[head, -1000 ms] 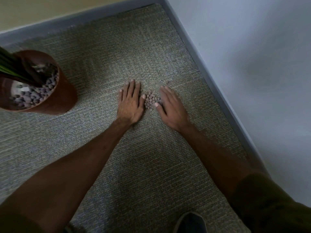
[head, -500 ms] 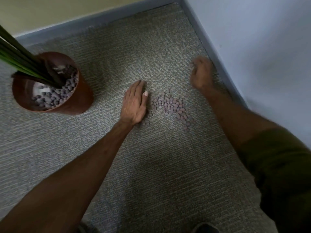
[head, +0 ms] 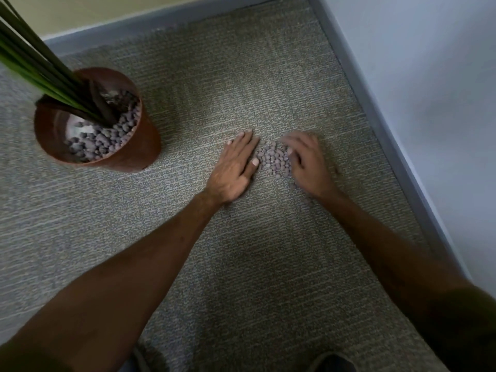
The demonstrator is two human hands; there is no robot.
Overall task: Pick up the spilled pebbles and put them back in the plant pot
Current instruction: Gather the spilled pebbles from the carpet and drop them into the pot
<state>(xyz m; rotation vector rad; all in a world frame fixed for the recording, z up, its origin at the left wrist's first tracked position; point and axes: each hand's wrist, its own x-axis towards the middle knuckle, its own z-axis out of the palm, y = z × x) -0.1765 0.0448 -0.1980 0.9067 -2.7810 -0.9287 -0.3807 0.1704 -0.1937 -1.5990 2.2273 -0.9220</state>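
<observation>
**Pebbles Corralled Between Two Hands, Pot Off to the Left**

The spilled pebbles [head: 273, 161] were found gathered in a tight patch on the carpet [head: 241, 264], lying directly between the two hands and touching both. The left hand [head: 236, 167] was laid flat, palm down, fingers straight and together, its thumb edge set against the left flank of the patch. The right hand [head: 308, 163] was held loosely open with fingers curled, fingertips resting on the right flank; nothing was gripped by either hand. A few stray pebbles were seen just beside the right wrist.

The patch was stretched slightly along the line running away from the body, so it could be closed upon from both sides. The plant pot [head: 128, 157] stood well apart to the left, nearer the left hand, so a carry leftward was judged likely.

The pebbles were small, rounded and dull purplish-grey, matching those already heaped inside the pot. The pot was smooth, reddish-brown and tapered, with stiff green stems [head: 32, 55] rising from it. The carpet was a coarse, low-looped weave, in which small pebbles could be expected to catch.
</observation>
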